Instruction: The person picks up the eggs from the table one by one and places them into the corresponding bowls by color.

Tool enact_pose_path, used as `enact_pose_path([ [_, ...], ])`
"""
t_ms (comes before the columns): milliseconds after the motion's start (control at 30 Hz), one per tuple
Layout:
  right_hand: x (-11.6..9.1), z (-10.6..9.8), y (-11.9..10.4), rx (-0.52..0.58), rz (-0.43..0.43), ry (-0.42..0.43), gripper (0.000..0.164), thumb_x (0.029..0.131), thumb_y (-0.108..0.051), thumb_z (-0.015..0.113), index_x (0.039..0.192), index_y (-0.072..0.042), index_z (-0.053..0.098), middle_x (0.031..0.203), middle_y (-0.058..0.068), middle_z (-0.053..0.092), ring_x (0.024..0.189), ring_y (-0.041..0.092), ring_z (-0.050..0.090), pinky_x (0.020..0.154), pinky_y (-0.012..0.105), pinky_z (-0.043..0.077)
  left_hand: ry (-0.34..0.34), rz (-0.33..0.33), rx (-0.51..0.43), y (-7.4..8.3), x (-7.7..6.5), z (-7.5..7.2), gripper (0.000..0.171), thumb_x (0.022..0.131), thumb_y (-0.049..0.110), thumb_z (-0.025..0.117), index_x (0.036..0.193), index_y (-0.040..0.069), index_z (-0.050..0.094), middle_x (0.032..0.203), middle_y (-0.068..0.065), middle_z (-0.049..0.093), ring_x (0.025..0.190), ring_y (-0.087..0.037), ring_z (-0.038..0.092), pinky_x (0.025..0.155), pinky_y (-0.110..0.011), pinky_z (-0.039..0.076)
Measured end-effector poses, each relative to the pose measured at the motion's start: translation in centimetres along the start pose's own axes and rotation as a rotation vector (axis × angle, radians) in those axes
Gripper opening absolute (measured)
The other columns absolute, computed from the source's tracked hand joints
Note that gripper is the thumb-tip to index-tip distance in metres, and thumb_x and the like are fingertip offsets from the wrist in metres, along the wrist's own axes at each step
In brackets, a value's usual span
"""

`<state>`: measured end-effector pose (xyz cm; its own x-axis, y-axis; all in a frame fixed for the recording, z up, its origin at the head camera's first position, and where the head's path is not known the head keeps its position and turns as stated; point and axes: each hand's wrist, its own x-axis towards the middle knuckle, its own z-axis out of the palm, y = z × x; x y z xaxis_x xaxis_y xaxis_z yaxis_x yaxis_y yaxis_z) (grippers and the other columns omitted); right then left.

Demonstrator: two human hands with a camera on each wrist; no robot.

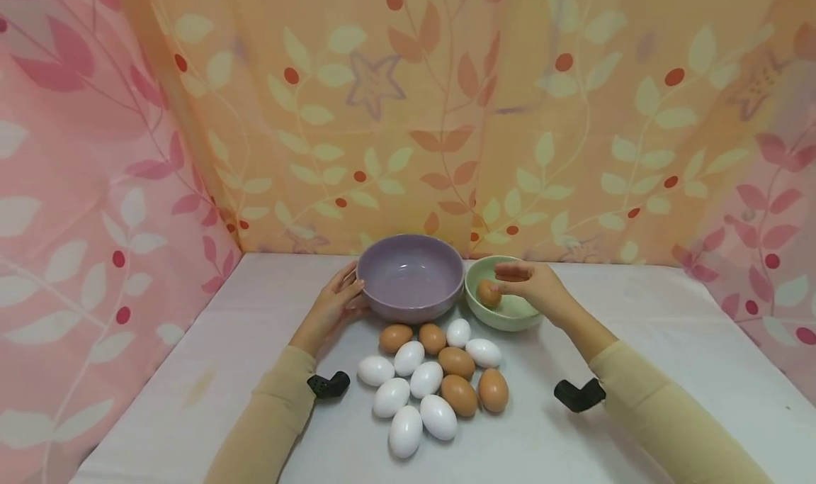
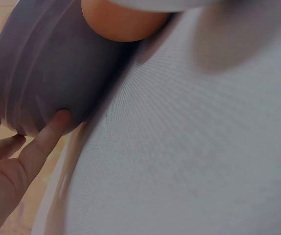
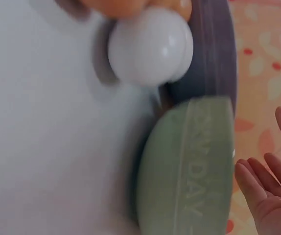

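A lavender bowl (image 1: 408,308) stands at the back of the table. My left hand (image 1: 334,296) touches its left outer side; in the left wrist view the extended fingers (image 2: 45,142) lie against the wall. Beside it stands a smaller pale green bowl (image 1: 506,322) with raised lettering on its outside in the right wrist view. A brown egg (image 1: 489,294) is inside the green bowl. My right hand (image 1: 532,285) hovers over this bowl, thumb near the egg. In the right wrist view, its thumb and fingers (image 3: 272,171) are spread apart with nothing between them.
Several white eggs (image 1: 406,432) and several brown eggs (image 1: 459,395) lie clustered on the white tabletop (image 1: 255,307) in front of the bowls. Behind stands a floral orange curtain (image 1: 408,151), with pink floral cloth (image 1: 95,257) at the sides.
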<state>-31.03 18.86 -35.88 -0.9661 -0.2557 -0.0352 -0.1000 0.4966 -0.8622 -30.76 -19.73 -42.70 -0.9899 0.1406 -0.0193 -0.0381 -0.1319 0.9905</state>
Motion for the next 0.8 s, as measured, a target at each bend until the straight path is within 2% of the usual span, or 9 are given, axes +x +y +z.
enact_pose_path([
  [67,-1.6,0.2,-0.3,0.020,-0.016,0.008,0.059,0.091,-0.032,0.073,0.139,-0.002,0.056,0.140,0.017,0.059,0.134,0.031,0.053,0.114,0.042,0.041,-0.001,-0.002,0.001,0.0,0.0,0.1,0.064,0.105,0.016,0.049,0.160,0.016,0.018,0.168,-0.011,0.014,0.146,-0.038,0.034,0.109,-0.059,0.042],
  [167,-4.2,0.6,-0.6,0.037,-0.034,0.047,0.059,0.089,-0.034,0.075,0.137,-0.004,0.058,0.138,0.015,0.062,0.133,0.025,0.054,0.104,0.022,0.046,-0.001,-0.007,0.006,-0.1,0.0,0.2,0.063,0.105,0.016,0.049,0.160,0.016,0.018,0.168,-0.011,0.014,0.146,-0.038,0.034,0.109,-0.059,0.042],
  [233,-5.7,1.0,-0.7,0.060,-0.033,0.081,0.058,0.087,-0.034,0.077,0.135,-0.007,0.060,0.135,0.012,0.064,0.129,0.015,0.058,0.096,0.012,0.046,0.000,-0.008,0.007,0.0,0.0,0.1,0.064,0.105,0.016,0.049,0.160,0.016,0.018,0.168,-0.011,0.014,0.147,-0.037,0.033,0.110,-0.059,0.041],
  [300,-7.0,1.4,-0.6,0.075,-0.034,0.104,0.058,0.085,-0.035,0.079,0.134,-0.008,0.061,0.133,0.011,0.066,0.123,0.004,0.060,0.090,0.007,0.046,0.002,-0.007,0.006,0.0,0.0,0.1,0.064,0.105,0.016,0.049,0.160,0.016,0.017,0.168,-0.011,0.013,0.147,-0.037,0.032,0.110,-0.059,0.041],
  [400,-8.6,1.8,-0.3,0.077,-0.010,0.098,0.057,0.085,-0.034,0.079,0.133,-0.009,0.062,0.131,0.010,0.068,0.113,-0.011,0.058,0.090,0.008,0.047,0.009,-0.010,-0.004,-0.1,-0.1,0.0,0.065,0.105,0.015,0.049,0.161,0.015,0.017,0.168,-0.012,0.012,0.148,-0.037,0.031,0.110,-0.059,0.041],
  [467,-9.4,2.0,0.0,0.073,0.017,0.083,0.057,0.085,-0.033,0.079,0.133,-0.008,0.062,0.132,0.011,0.066,0.112,-0.013,0.056,0.090,0.008,0.046,0.008,-0.019,-0.001,-0.1,-0.1,-0.1,0.065,0.105,0.015,0.049,0.161,0.016,0.016,0.168,-0.011,0.012,0.147,-0.037,0.031,0.110,-0.059,0.041],
  [700,-10.8,2.7,0.7,0.092,0.112,0.044,0.056,0.086,-0.032,0.078,0.134,-0.007,0.061,0.136,0.010,0.064,0.113,-0.010,0.057,0.092,0.010,0.045,0.015,-0.023,0.011,-0.1,0.2,0.0,0.063,0.105,0.019,0.051,0.160,0.019,0.020,0.168,-0.007,0.017,0.145,-0.035,0.037,0.108,-0.055,0.045],
  [800,-11.2,3.1,0.9,0.096,0.147,0.027,0.057,0.085,-0.031,0.079,0.133,-0.007,0.061,0.135,0.009,0.065,0.119,-0.001,0.059,0.094,0.015,0.047,0.009,-0.024,0.014,-0.1,0.2,0.0,0.063,0.105,0.019,0.049,0.160,0.018,0.019,0.168,-0.007,0.017,0.144,-0.036,0.038,0.108,-0.056,0.045],
])
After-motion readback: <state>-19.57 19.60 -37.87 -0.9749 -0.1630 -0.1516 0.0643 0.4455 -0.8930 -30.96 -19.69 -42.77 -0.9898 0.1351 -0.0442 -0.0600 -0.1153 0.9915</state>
